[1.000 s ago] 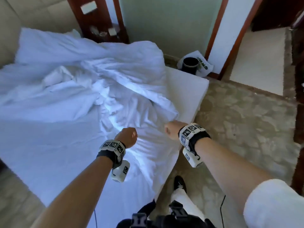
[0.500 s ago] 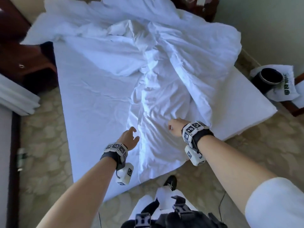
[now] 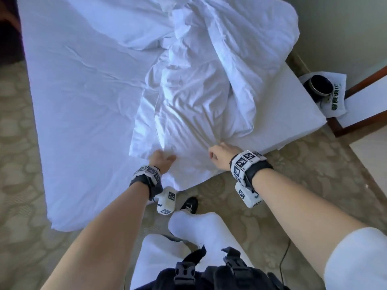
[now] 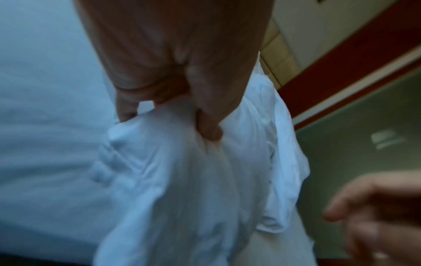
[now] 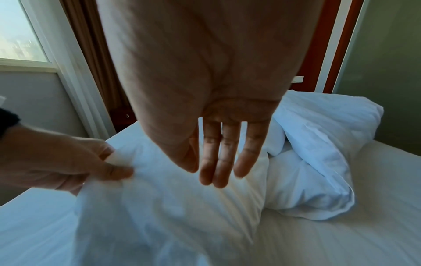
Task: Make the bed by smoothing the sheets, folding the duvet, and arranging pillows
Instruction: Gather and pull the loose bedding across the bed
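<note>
At the foot of the bed, closest to the person, the left hand [image 3: 161, 161] pinches the near edge of the duvet [image 3: 188, 114]; the left wrist view shows thumb and fingers curled into a gathered fold of the white cloth. Half a second ago that hand was spread above the fabric with nothing in it, so the grasp is new. Just beside it, the right hand [image 3: 222, 156] lies at the duvet's near right part. From the head view its fingers look bent into the cloth, yet its own wrist view shows them straight and close together, hanging over the fabric, so it seems not to grip yet. A second ago both hands were closed as fists over the bedding, and the person was looking from further to the right.

Beyond the hands, the duvet runs as a crumpled ridge up the middle and right of the bed, bunched thick toward the far end. Left of it the sheet [image 3: 83, 91] lies bare and creased. At the right, the mattress [image 3: 301, 114] corner shows uncovered.

My judgement: the duvet is about to be drawn toward the foot and spread, once the right hand closes too. Smoothing and pillows remain undone; no pillow can be told apart from the heap.

Farthest right, a dark bin [image 3: 321, 84] stands on the floor.
</note>
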Demonstrator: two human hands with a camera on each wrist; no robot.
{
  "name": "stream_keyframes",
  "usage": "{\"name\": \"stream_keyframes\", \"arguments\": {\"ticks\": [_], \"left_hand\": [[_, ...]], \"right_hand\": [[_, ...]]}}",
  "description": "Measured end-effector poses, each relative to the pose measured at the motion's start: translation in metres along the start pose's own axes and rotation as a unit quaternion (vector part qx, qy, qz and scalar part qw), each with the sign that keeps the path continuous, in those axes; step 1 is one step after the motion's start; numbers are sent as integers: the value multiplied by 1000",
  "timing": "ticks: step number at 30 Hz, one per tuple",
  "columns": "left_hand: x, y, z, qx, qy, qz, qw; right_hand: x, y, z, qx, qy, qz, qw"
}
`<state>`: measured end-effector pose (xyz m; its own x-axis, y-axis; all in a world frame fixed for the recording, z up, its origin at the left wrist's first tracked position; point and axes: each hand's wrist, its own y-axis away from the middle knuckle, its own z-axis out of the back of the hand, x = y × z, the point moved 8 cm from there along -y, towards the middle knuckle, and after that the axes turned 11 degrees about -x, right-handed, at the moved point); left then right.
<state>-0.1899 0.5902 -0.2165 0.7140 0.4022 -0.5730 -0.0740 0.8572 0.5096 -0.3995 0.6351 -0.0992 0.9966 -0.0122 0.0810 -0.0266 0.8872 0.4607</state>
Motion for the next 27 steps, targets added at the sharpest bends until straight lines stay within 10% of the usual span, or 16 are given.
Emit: {"name": "stream_keyframes", "arguments": {"ticks": [10, 15, 27], "left_hand": [[-120, 159, 159, -54, 157, -253, 953], [-140, 226, 255, -79, 196, -286, 935], [11, 234, 426, -314, 243, -99, 912]], "right_hand": [[78, 40, 38, -169, -104, -15, 980], [133, 58, 155, -413, -366, 27, 833], [355, 64, 222, -225, -234, 313, 893]]}}
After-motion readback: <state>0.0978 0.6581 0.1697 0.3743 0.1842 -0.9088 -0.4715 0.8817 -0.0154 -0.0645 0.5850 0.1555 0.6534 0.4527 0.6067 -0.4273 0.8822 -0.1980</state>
